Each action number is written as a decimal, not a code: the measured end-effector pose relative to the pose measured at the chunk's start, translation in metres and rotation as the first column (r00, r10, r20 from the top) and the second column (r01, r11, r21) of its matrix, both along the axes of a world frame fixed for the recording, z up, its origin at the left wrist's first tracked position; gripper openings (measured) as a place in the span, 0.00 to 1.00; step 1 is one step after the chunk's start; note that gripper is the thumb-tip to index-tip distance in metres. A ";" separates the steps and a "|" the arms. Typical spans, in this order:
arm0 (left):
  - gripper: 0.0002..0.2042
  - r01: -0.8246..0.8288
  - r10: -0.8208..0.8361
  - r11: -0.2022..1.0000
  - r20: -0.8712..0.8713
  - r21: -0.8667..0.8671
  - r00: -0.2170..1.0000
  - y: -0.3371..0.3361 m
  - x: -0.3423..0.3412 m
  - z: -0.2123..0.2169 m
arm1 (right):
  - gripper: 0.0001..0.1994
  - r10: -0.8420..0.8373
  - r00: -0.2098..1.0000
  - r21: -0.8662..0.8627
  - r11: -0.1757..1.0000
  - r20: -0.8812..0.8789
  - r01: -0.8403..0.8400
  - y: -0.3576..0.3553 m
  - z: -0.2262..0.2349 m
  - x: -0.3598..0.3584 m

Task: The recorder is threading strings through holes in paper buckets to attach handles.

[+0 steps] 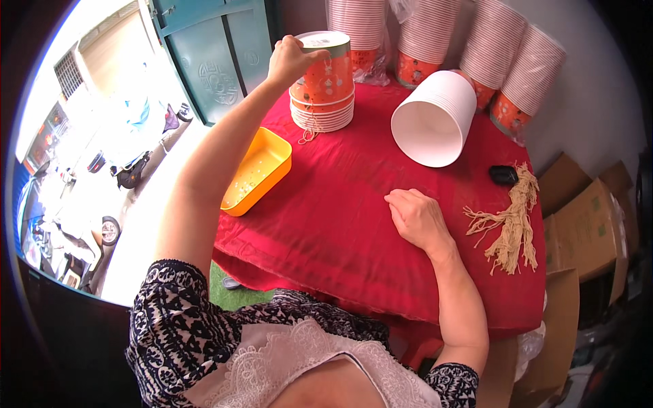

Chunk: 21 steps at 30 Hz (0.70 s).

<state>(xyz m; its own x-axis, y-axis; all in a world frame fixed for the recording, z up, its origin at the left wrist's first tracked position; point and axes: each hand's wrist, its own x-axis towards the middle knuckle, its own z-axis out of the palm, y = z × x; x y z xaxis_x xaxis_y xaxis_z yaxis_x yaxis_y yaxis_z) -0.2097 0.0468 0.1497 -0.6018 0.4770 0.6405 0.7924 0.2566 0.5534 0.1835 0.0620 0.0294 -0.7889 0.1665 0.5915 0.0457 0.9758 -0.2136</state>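
Observation:
My left hand [291, 61] reaches to the back of the red-covered table and grips the upper edge of an orange patterned paper bucket [326, 83], thumb against its side. This bucket stands upside down at the top of a short nested stack with white rims [323, 121]. Thin beige cord [309, 136] hangs at the stack's front and trails onto the cloth. My right hand [418, 219] rests on the table at the middle right, its fingers curled together with nothing showing in them. Beyond it lies a white nested bucket stack [439, 122] on its side, its open mouth towards me.
A yellow tray [272, 173] with small bits inside sits under my left forearm. On the right lie a bundle of beige cords [513, 224] and a small black object [503, 175]. Tall bucket stacks [428, 30] line the back. Cardboard boxes [585, 228] stand right of the table.

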 end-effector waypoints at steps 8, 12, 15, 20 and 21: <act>0.37 -0.035 0.037 0.998 0.047 -0.043 0.998 0.000 0.004 -0.001 | 0.05 0.006 1.000 -0.002 1.000 -0.003 -0.006 0.000 0.000 -0.001; 0.37 -0.017 0.017 1.000 0.026 -0.020 1.000 -0.003 0.004 -0.004 | 0.05 0.006 1.000 -0.007 1.000 -0.001 -0.006 0.000 0.001 0.000; 0.37 0.022 -0.020 0.998 0.043 -0.051 0.999 -0.005 0.009 -0.001 | 0.05 -0.004 1.000 0.001 1.000 0.016 0.004 0.000 0.001 0.001; 0.37 -0.005 0.005 1.000 -0.023 -0.009 1.000 -0.006 0.008 -0.008 | 0.05 0.002 1.000 0.009 1.000 0.016 -0.003 -0.001 0.000 0.000; 0.37 -0.006 0.006 1.000 -0.022 -0.008 1.000 -0.006 0.008 -0.010 | 0.05 0.003 1.000 0.010 1.000 0.015 -0.003 -0.001 0.001 0.000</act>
<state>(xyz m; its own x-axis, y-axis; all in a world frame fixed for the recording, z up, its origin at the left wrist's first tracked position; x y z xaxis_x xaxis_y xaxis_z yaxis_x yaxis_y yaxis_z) -0.2015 0.0410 0.1398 -0.5906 0.4791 0.6494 0.8027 0.2658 0.5339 0.1837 0.0608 0.0300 -0.7982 0.1584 0.5812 0.0458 0.9780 -0.2036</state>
